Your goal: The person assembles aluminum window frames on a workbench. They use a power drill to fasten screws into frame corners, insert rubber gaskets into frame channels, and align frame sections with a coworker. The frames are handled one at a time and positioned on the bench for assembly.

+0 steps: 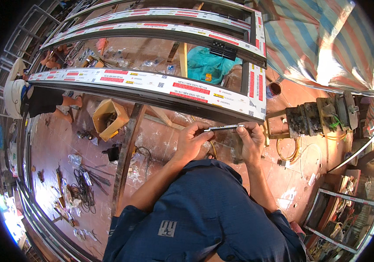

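Between my two hands lies a slim black-and-silver rod (224, 128), roughly level; its exact kind cannot be made out. My left hand (191, 142) pinches its left end between thumb and fingers. At the right end, the thumb and fingers of my right hand (252, 142) close on it. Both hands are just below the near edge of a dark metal frame (152, 87), whose top faces carry white and red printed protective film. A black slotted metal piece (223, 50) sits on a farther bar of that frame.
An open cardboard box (110, 119) stands on the tiled floor under the frame. Cables (84, 190) and scraps lie at left. A greasy machine (316, 114) stands at right, near a striped tarp (309, 48). Another person (42, 98) is at far left.
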{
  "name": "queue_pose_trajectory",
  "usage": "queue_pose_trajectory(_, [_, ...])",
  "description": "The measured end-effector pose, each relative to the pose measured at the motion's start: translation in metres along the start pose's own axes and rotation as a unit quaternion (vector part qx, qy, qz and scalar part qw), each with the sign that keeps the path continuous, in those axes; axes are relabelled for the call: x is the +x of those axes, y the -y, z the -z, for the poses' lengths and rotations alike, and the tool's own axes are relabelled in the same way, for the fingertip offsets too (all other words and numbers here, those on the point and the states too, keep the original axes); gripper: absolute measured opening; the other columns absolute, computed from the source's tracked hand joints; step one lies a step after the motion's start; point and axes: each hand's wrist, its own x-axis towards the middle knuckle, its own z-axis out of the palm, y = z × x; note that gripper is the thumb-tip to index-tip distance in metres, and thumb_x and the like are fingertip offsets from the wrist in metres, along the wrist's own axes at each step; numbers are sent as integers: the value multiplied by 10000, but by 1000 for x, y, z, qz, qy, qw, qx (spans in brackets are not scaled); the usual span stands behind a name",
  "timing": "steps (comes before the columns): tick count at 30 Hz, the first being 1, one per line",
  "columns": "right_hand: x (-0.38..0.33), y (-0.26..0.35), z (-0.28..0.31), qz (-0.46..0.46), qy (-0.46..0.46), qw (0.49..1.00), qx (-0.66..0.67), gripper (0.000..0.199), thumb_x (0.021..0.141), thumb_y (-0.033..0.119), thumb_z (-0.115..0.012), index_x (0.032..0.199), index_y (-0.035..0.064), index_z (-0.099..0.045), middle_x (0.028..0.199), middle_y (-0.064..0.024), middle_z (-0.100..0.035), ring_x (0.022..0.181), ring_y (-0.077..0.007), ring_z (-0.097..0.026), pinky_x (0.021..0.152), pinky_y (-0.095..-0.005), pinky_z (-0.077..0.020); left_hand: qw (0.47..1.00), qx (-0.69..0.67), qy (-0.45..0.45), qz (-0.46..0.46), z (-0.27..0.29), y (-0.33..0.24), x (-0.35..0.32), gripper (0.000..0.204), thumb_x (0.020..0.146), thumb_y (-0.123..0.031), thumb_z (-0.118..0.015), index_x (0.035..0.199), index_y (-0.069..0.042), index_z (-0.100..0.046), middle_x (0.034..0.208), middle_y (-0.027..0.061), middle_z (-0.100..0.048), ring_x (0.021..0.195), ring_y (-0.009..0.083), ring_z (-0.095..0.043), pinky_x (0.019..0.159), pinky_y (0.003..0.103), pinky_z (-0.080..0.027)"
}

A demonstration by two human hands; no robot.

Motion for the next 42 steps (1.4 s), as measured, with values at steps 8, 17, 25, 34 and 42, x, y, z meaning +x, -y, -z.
queue_pose_trajectory(8, [-17,-20,-27,-69,-38,994,80,128,1045,87,-715,1136,-1,-702,1032,-83,-747,921,-175,-707,888,-346,-593,993,110,25,-24,29,4,-5,156,977,-59,-796,1071,-4,-685,881,45,-740,818,87,-690,705,258,-547])
queue_pose_trajectory(17, [-33,-27,-49,-143,-76,985,63,190,1049,103,-716,1229,42,-700,1085,-88,-745,905,-146,-729,758,-271,-603,920,297,44,-253,33,-17,-1,185,921,-44,-832,1059,-28,-711,898,141,-765,760,236,-758,654,337,-580])
queue_pose_trajectory(25, [-29,-20,-48,-110,-83,984,115,206,1027,86,-747,1205,30,-661,1036,-69,-727,905,-156,-726,786,-283,-608,922,305,109,-212,29,-27,3,167,955,-43,-802,1102,-20,-726,932,107,-771,815,202,-739,718,327,-575])
queue_pose_trajectory(34, [-31,-30,-7,12,-11,967,-256,145,941,52,-834,1036,19,-730,923,-34,-764,843,-87,-681,759,-264,-560,914,353,102,-174,36,-30,10,194,969,-147,-793,1125,-50,-730,942,145,-785,808,306,-772,713,379,-591])
queue_pose_trajectory(42, [-29,-42,56,-37,-131,974,-178,105,976,70,-801,1056,35,-743,944,8,-751,849,-82,-654,763,-249,-539,799,483,-3,-359,45,-28,29,480,911,-224,-849,1339,-74,-694,1346,139,-703,1229,316,-667,1006,454,-534])
